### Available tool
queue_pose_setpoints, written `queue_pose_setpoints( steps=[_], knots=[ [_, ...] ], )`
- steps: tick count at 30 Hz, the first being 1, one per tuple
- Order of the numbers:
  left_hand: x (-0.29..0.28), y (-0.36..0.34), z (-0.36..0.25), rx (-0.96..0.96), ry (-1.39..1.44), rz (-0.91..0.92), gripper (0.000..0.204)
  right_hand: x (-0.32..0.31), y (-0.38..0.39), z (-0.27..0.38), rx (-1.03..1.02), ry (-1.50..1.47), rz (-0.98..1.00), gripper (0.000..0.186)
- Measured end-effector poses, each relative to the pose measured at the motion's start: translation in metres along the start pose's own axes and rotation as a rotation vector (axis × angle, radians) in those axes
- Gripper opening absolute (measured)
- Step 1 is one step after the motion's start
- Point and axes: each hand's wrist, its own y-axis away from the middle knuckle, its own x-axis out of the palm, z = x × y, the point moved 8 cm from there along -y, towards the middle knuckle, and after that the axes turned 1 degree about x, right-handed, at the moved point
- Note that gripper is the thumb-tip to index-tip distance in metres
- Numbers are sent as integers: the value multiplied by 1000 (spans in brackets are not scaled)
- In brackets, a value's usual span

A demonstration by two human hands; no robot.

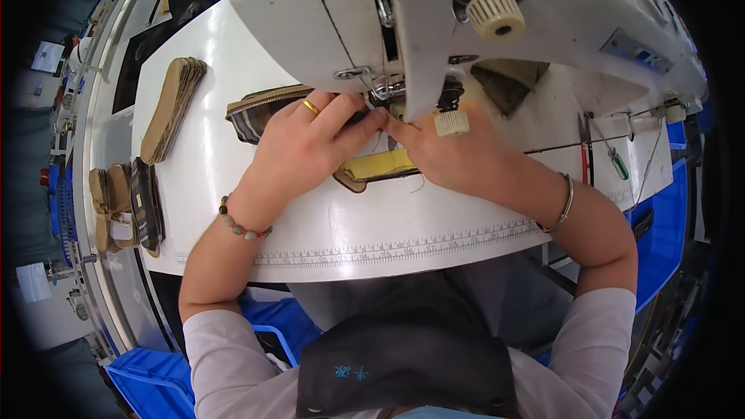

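Under the head of a white sewing machine [310, 12] lies a plaid fabric piece with a zipper [252, 118], its far end hidden by my hands. My left hand [306, 140] is closed over it, thumb and forefinger pinched together close to the presser foot [386, 91]. From the other side my right hand [458, 151] meets it, fingertips pressed on the work just in front of the needle area. A yellow strip with a tan and dark edge [380, 164] shows below the fingers, apparently part of the same piece. The machine's knob partly covers my right hand.
Stacked tan strips [172, 109] lie on the white table [217, 209] at left, with tied bundles [116, 206] by its edge. Dark olive fabric [508, 81] sits under the machine arm. A green-handled screwdriver [618, 163] lies at right. Blue bins [155, 380] stand below.
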Motion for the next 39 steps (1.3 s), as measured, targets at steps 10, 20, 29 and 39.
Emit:
queue_pose_setpoints(
  steps=[10,20,29,39],
  knots=[
    [21,-1,18,-336,254,-76,16,0,3,0,16,-20,-28,15],
    [32,4,29,-539,370,-1,8,0,-2,-4,-8,145,-156,11],
    [-7,1,15,-305,105,-168,30,3,-12,-3,-59,194,-139,10],
    [6,6,13,-185,39,-172,32,-1,-13,-1,-65,297,-214,22]
  ],
)
